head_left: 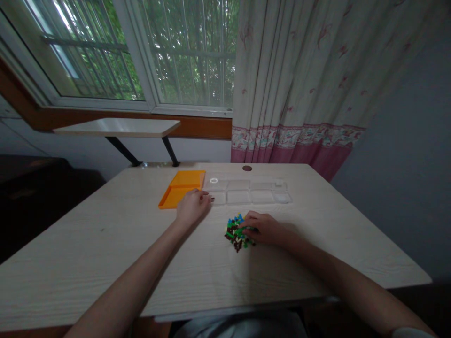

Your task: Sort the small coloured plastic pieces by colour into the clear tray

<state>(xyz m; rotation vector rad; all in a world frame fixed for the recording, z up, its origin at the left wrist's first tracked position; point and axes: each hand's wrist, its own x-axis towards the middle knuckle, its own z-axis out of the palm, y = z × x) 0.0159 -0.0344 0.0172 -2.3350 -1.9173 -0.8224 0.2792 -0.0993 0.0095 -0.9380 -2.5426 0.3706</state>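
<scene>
My left hand (pixel 193 205) reaches over the right edge of an orange two-part tray (pixel 188 178) to the front-left compartment of a clear divided tray (pixel 238 196). Its fingers are drawn together, with a small dark-brown plastic piece (pixel 212 199) at the tips. A heap of small plastic pieces (pixel 235 233) in green, brown, blue and yellow lies in front of the clear tray. My right hand (pixel 262 228) is at the heap's right side, its fingers curled and touching the pieces. Whatever is between those fingertips is too small and shaded to make out.
Both trays lie on a pale wooden table (pixel 116 244). At the back left a raised shelf (pixel 123 126) stands on black legs. A round brown cable-hole cover (pixel 247 168) sits near the back edge. Behind are a window and a patterned curtain (pixel 299 94).
</scene>
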